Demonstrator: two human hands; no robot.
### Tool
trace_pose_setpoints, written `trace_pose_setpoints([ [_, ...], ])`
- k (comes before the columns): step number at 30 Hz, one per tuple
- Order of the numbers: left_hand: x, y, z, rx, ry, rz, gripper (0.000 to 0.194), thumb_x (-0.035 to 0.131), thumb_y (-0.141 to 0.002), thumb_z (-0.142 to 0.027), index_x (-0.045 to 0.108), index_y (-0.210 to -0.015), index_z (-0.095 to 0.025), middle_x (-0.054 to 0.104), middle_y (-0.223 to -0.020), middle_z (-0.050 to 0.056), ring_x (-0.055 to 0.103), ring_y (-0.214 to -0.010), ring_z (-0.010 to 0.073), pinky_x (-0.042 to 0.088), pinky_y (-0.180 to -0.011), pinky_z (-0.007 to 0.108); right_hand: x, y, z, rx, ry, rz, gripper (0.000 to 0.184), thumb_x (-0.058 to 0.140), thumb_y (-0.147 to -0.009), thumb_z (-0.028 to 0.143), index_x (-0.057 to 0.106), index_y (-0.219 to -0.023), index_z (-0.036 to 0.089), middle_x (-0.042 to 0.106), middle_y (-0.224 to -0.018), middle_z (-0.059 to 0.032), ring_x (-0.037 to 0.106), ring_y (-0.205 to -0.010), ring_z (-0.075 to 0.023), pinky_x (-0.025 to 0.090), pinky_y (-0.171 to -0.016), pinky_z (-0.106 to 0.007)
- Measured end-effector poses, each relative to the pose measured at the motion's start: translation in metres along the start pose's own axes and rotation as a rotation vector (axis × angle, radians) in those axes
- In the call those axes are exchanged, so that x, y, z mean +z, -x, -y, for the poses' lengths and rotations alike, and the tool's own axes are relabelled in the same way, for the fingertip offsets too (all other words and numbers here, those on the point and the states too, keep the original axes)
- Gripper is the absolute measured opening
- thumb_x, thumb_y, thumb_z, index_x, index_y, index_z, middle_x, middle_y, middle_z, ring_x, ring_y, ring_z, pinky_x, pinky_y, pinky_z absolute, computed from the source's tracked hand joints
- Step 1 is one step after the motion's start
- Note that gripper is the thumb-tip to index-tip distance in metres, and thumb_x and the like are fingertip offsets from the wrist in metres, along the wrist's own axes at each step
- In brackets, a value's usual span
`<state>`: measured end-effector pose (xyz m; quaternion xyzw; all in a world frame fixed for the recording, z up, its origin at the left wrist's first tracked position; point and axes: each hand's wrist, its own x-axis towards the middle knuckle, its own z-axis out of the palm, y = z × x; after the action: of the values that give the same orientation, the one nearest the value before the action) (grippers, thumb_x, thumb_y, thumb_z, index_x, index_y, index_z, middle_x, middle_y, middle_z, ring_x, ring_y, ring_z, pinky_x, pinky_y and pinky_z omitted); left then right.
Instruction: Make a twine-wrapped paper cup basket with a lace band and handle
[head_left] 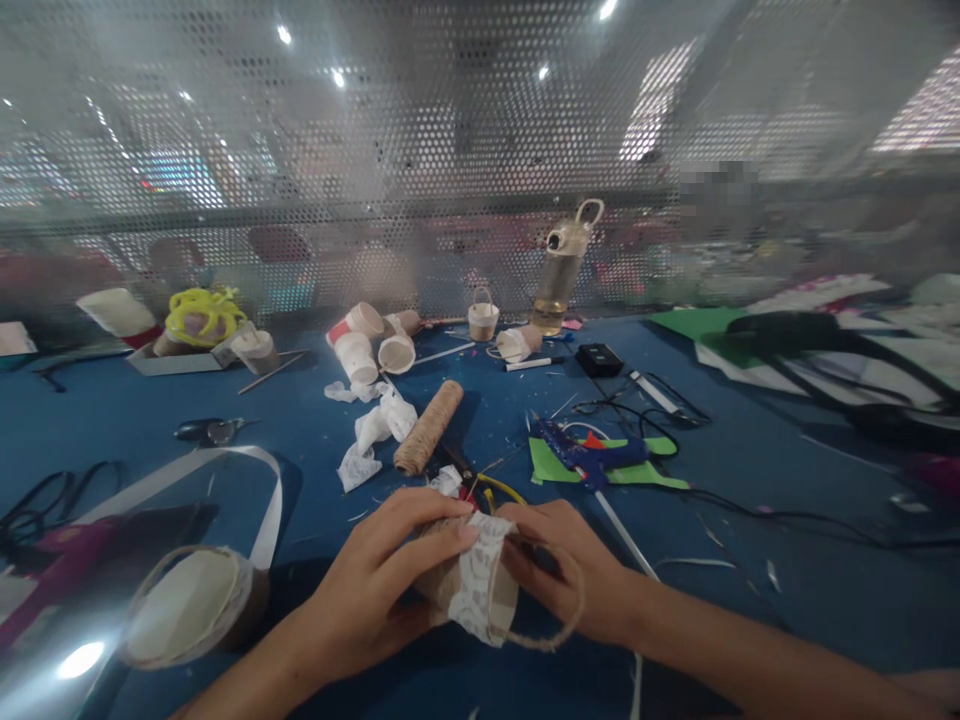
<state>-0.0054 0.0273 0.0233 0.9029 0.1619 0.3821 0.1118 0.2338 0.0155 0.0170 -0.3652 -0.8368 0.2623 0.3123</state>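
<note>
A small cup basket [480, 580] lies on its side between my hands, its mouth turned to the right. White lace circles its rim and a twine loop handle [574, 600] sticks out of it. My left hand [397, 560] is closed around the brown body, fingertips on the lace. At the mouth, my right hand [574, 565] grips the rim, some of its fingers hidden inside or behind the cup. Just beyond are a roll of twine [430, 428], crumpled lace [382, 425] and what look like scissors [461, 468], partly covered by my hands.
A blue glue gun [592, 457] rests on green paper [551, 462], its cord trailing right. Another handled cup [184, 610] stands lower left beside white ribbon [274, 500]. Finished-looking baskets [483, 320], paper cups [356, 355] and a water bottle [559, 280] line the back near a perforated screen.
</note>
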Motion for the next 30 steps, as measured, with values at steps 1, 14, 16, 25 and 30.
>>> trace_pose_setpoints([
  [1,-0.0003,0.0004,0.0002,-0.006,0.009,0.000,0.042,0.056,-0.099,-0.023,0.046,-0.140,-0.017,0.058,-0.129,0.017,0.055,-0.122,0.0254,0.049,-0.100,0.041,0.0000,0.0002,0.0004,0.003,0.001,0.003,0.035,0.037,-0.102,0.040,0.049,-0.076,0.020,0.047,-0.062,0.0042,0.042,-0.052,-0.0103,0.032,-0.052,-0.024],
  [14,-0.0014,0.0002,0.0006,-0.058,0.071,0.041,0.047,0.061,-0.097,-0.033,0.047,-0.138,-0.017,0.059,-0.128,0.017,0.056,-0.121,0.0242,0.048,-0.102,0.037,-0.0013,-0.0003,-0.0035,-0.051,0.029,0.024,0.033,0.040,-0.099,0.039,0.047,-0.073,0.020,0.048,-0.063,0.0032,0.041,-0.053,-0.0104,0.029,-0.053,-0.025],
  [16,-0.0021,0.0005,0.0008,-0.059,0.071,0.043,0.047,0.061,-0.097,-0.032,0.047,-0.139,-0.017,0.058,-0.129,0.016,0.056,-0.122,0.0242,0.048,-0.102,0.038,-0.0015,-0.0009,-0.0050,-0.030,0.036,0.045,0.036,0.038,-0.100,0.040,0.048,-0.073,0.019,0.050,-0.064,0.0023,0.042,-0.054,-0.0106,0.028,-0.054,-0.025],
  [25,-0.0024,0.0011,-0.0005,-0.073,0.102,0.069,0.048,0.059,-0.098,-0.035,0.045,-0.141,-0.018,0.057,-0.130,0.016,0.055,-0.123,0.0247,0.048,-0.102,0.039,-0.0035,-0.0010,-0.0030,-0.054,0.038,0.052,0.045,0.038,-0.099,0.052,0.047,-0.070,0.019,0.046,-0.061,0.0037,0.041,-0.053,-0.0097,0.027,-0.053,-0.024],
  [30,-0.0004,0.0001,-0.0001,-0.048,0.106,0.064,0.049,0.061,-0.096,-0.027,0.044,-0.141,-0.019,0.055,-0.131,0.015,0.053,-0.124,0.0240,0.046,-0.104,0.038,-0.0014,-0.0013,-0.0032,-0.040,0.074,0.033,0.043,0.032,-0.103,0.041,0.042,-0.067,0.019,0.043,-0.059,0.0046,0.040,-0.051,-0.0084,0.026,-0.052,-0.023],
])
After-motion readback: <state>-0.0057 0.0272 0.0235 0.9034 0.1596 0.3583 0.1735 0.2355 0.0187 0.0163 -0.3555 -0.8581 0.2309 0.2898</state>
